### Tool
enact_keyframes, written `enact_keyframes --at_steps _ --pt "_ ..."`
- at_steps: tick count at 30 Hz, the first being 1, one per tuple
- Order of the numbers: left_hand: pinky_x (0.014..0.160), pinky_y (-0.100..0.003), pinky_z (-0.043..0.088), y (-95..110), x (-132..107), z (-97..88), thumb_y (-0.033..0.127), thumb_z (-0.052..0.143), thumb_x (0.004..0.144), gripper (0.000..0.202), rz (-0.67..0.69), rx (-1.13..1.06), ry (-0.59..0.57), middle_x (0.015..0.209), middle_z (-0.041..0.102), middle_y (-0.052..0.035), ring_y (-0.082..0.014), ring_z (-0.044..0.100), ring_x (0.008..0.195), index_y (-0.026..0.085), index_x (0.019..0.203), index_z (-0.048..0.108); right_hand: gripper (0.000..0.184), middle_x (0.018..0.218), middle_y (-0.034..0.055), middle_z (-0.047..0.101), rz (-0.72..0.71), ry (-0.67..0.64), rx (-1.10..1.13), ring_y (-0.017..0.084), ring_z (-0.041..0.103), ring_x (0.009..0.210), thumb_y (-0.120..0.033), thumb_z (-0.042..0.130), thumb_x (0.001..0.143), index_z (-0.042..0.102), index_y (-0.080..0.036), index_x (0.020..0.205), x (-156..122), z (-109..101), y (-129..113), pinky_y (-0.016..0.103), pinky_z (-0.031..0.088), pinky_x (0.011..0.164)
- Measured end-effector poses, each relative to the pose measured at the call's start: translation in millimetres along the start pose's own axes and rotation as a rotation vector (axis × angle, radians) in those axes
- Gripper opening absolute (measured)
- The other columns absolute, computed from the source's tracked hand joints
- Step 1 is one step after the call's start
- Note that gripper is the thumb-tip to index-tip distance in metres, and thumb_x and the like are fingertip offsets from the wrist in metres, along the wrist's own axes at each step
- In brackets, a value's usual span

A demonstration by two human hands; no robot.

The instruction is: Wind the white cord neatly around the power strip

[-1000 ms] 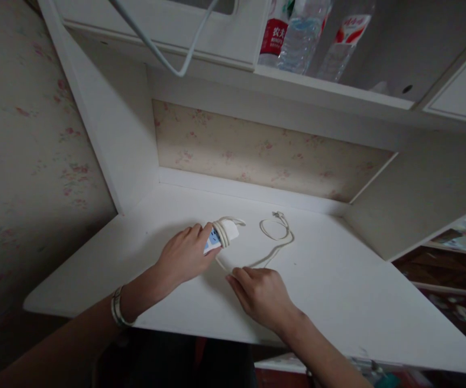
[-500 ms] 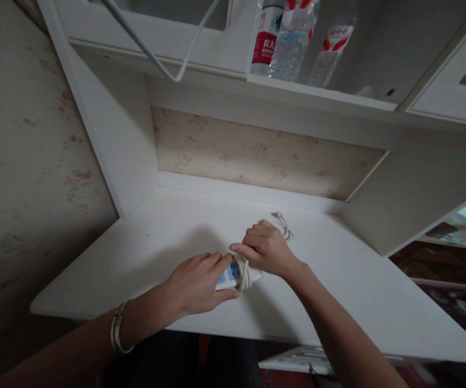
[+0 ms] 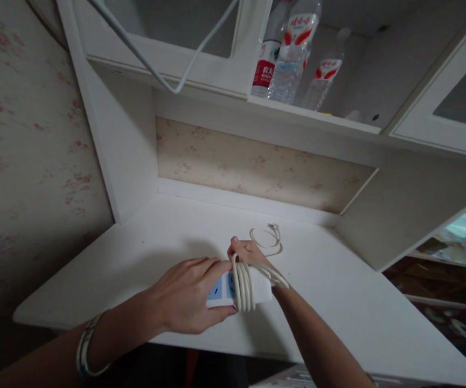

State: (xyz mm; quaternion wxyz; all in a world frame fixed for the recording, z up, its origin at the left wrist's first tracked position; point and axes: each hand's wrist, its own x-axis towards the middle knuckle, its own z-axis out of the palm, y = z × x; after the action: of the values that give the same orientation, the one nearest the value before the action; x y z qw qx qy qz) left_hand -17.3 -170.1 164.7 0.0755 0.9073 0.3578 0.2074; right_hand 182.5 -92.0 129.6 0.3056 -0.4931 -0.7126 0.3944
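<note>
Power strip [image 3: 238, 285] in both hands above desk's front edge [image 3: 216, 345].

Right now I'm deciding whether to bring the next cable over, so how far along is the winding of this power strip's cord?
Several turns of cord already sit around the power strip. The left hand grips the strip above the desk while the right hand guides the cord behind it. A loose loop ending in the plug still lies unwound on the desk.
</note>
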Motion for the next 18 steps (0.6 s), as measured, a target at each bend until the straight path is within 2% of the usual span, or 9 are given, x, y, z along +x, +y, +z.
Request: enact_keyframes --at_steps 2,5,8,10,13,18 --pt "0.079 -0.035 0.049 -7 3 -4.7 0.049 0.059 0.079 0.051 -0.105 -0.022 0.059 0.107 0.065 -0.0070 -0.0242 0.063 0.095 0.023 0.120 0.044 0.063 0.061 0.0053 0.059 -0.004 -0.034 0.001 0.016 0.055 0.058 -0.058 0.025 0.093 0.064 -0.012 0.073 -1 7 10 0.026 0.041 0.056" --pt "0.072 -0.033 0.049 -29 10 -8.8 0.052 0.055 0.081 0.056 -0.323 -0.011 0.159 0.108 0.066 -0.0090 -0.0240 0.066 0.090 0.022 0.125 0.037 0.060 0.063 0.0045 0.061 -0.036 -0.098 -0.136 0.015 0.056 0.061 -0.053 0.022 0.096 0.064 -0.015 0.076 -10 21 25 0.025 0.042 0.059" --pt "0.068 -0.032 0.048 -57 18 -4.7 0.052 0.051 0.084 0.049 -0.463 0.125 0.163 0.102 0.067 -0.0085 -0.0252 0.066 0.087 0.022 0.122 0.041 0.059 0.066 0.0031 0.064 -0.083 -0.153 -0.421 0.014 0.059 0.062 -0.051 0.019 0.098 0.062 -0.017 0.076 -26 38 33 0.023 0.040 0.060" --pt "0.067 -0.032 0.047 -72 20 4.9 0.050 0.048 0.086 0.042 -0.522 0.231 0.125 0.099 0.067 -0.0085 -0.0250 0.067 0.085 0.022 0.117 0.045 0.053 0.070 0.0045 0.067 -0.095 -0.119 -0.674 0.016 0.062 0.063 -0.049 0.023 0.098 0.062 -0.018 0.081 -36 46 32 0.024 0.038 0.058" --pt "0.069 -0.032 0.047 -85 19 26.3 0.048 0.046 0.088 0.041 -0.540 0.346 0.098 0.099 0.066 -0.0102 -0.0253 0.066 0.087 0.021 0.119 0.047 0.046 0.075 0.0057 0.070 -0.158 -0.014 -0.939 0.017 0.064 0.064 -0.047 0.027 0.098 0.062 -0.019 0.086 -44 49 21 0.025 0.033 0.056" --pt "0.072 -0.037 0.048 -84 15 53.3 0.042 0.044 0.090 0.045 -0.434 0.413 0.084 0.099 0.064 -0.0144 -0.0284 0.064 0.089 0.016 0.126 0.044 0.044 0.071 0.0046 0.067 -0.394 0.082 -1.063 0.014 0.061 0.064 -0.043 0.032 0.098 0.061 -0.018 0.077 -34 30 1 0.026 0.029 0.058"
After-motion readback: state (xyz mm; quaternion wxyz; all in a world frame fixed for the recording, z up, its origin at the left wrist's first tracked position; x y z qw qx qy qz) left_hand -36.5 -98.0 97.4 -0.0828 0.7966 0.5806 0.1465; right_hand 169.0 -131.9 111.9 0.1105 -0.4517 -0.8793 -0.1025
